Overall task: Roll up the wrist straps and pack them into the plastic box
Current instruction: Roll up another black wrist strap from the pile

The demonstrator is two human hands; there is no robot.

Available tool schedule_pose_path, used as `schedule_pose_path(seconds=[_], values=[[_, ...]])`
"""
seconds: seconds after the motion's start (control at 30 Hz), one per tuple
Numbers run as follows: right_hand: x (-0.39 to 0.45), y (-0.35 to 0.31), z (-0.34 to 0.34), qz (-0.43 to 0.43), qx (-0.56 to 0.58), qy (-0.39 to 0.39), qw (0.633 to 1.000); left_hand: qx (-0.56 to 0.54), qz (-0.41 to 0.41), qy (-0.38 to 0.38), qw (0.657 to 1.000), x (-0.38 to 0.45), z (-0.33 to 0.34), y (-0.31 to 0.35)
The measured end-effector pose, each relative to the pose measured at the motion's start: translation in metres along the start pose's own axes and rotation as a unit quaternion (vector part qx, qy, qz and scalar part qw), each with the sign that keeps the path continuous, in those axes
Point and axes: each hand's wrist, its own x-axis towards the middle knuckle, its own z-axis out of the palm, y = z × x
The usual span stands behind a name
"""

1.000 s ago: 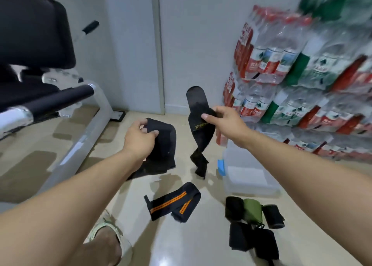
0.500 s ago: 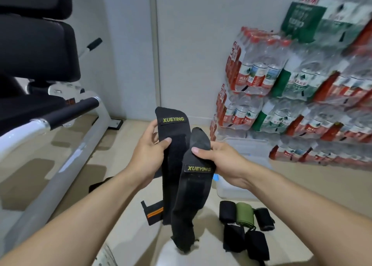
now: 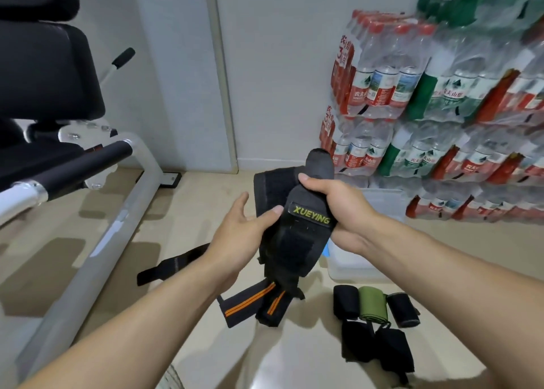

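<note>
A person's two bare forearms reach forward over a pale floor. The right hand [image 3: 338, 200] grips a black wrist strap [image 3: 297, 232], thumb curled over its top and fingers wrapped behind; a sewn label on the strap reads "XUEYING" in yellow-green letters. The left hand [image 3: 238, 232] is palm up beside it, fingers loosely extended, thumb tip pressing the strap's left edge. A second black strap [image 3: 272, 187] lies folded behind the first, between the two hands.

The clear plastic box [image 3: 379, 209] sits on the floor just behind the right wrist, largely hidden by it — whether anything lies inside cannot be told.

Nearer the viewer than the box lie five rolled straps [image 3: 372, 318]: four black, one olive green. Left of those, under the held strap, a black strap with orange stripes [image 3: 250, 300] lies unrolled, and another black strap [image 3: 170, 265] lies further left.

Behind the box, shrink-wrapped packs of bottled water [image 3: 441, 100] are stacked against the wall — red and green labels with Chinese writing. A weight bench [image 3: 67, 164] stands at far left.
</note>
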Motion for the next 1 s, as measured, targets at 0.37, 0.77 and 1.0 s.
schedule_pose_path(seconds=[0.37, 0.77, 1.0], values=[[0.002, 0.002, -0.023, -0.061, -0.174, 0.050, 0.982, -0.014, 0.006, 0.155, 0.988, 0.023, -0.012, -0.008], [-0.013, 0.025, -0.007, -0.066, -0.206, -0.001, 0.976, -0.062, -0.004, 0.116, 0.991, 0.017, -0.007, 0.006], [-0.009, 0.023, -0.012, -0.135, -0.260, 0.060, 0.954, -0.036, 0.008, 0.124, 0.992, 0.012, -0.008, 0.006]])
